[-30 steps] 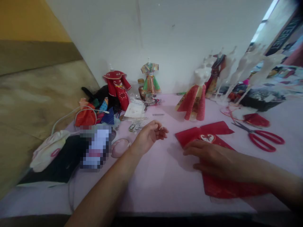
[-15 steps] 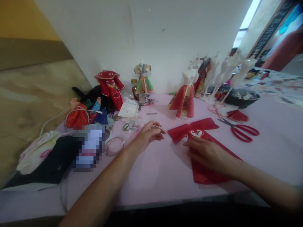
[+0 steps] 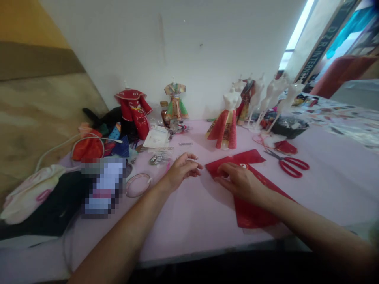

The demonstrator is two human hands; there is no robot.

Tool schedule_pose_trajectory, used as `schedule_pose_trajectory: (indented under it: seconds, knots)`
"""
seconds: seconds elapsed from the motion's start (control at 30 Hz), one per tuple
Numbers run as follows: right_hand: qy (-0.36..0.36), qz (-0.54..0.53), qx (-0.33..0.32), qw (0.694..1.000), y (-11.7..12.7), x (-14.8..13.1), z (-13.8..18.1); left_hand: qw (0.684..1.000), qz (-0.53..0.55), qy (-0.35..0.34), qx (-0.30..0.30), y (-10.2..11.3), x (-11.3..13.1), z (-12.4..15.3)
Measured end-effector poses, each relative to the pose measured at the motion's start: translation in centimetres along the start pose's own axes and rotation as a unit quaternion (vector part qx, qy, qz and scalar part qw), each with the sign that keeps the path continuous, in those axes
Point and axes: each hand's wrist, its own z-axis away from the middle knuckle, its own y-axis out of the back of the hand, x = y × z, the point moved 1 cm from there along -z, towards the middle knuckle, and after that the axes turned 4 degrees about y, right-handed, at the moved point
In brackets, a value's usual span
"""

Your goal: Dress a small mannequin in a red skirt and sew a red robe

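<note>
**Red cloth [image 3: 254, 215] lying under the right hand [image 3: 241, 182]**

A table with a pale pink cover [image 3: 183, 232] fills the lower half of the view, against a white wall [image 3: 166, 51] at 12 o'clock. At 2 o'clock, a dark sign [image 3: 321, 51] carries pale letters, and what can be read looks like "INTERN"; the rest is too skewed to trust.

The red cloth lies flat just right of centre, shaped like a small T-shaped garment with sleeves spread. The right hand rests on its upper part, fingers open and flat, gripping nothing, and covers most of a white mark [image 3: 243, 166]. The left hand [image 3: 182, 170] hovers near the cloth's left sleeve, fingers loosely curled. A pale glint at the fingertips might be something small, but I cannot tell whether it holds anything.

Along the back stand a white dress form [image 3: 223, 126] in a red skirt, a red doll coat [image 3: 133, 112] and a green doll dress [image 3: 175, 103]. Red-handled scissors [image 3: 293, 166] lie at 3 o'clock. At 10 o'clock, a blurred patch [image 3: 103, 187] hides whatever is there, beside a pink ring [image 3: 137, 185]. A printed paper [image 3: 156, 137] sits nearby, its words too small to read.
</note>
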Motion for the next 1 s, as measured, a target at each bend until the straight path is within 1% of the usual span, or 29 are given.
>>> schedule_pose_trajectory:
  seconds: [0.07,0.17,0.27,0.37,0.57,0.7,0.77,0.83,0.93,1.0]
  knots:
    - [-0.019,0.043,-0.009,0.999,-0.6,0.2,-1.2,1.000,-0.003,0.001,0.003,0.0,0.0,0.0]
    - [-0.039,0.099,-0.042,0.993,-1.8,0.1,-2.6,1.000,-0.005,0.003,0.008,-0.1,0.0,0.1]
    - [-0.052,0.104,-0.061,0.991,-2.6,0.3,-3.3,1.000,-0.005,0.001,0.010,-0.1,0.2,0.3]
    - [-0.059,0.083,-0.062,0.993,-2.7,0.8,-3.5,1.000,0.001,0.000,0.006,-0.2,0.4,0.4]
    - [-0.078,0.014,-0.052,0.995,-1.1,1.8,-2.8,1.000,-0.015,0.000,0.001,-0.2,0.4,0.5]
    - [-0.089,-0.080,-0.043,0.992,0.1,2.8,-2.2,0.999,-0.035,-0.015,-0.008,-0.2,0.3,0.5]
    - [-0.074,-0.105,-0.032,0.991,0.6,3.5,-2.3,0.999,-0.041,-0.018,-0.017,-0.1,0.3,0.4]
    - [-0.045,-0.107,-0.027,0.993,1.0,4.2,-2.6,0.998,-0.045,-0.020,-0.031,-0.1,0.3,0.4]
    - [-0.012,-0.123,-0.039,0.992,1.6,5.0,-3.3,0.997,-0.055,-0.020,-0.044,-0.1,0.3,0.4]
    - [-0.008,-0.129,-0.046,0.991,1.8,5.5,-3.7,0.997,-0.067,-0.020,-0.040,-0.1,0.3,0.4]
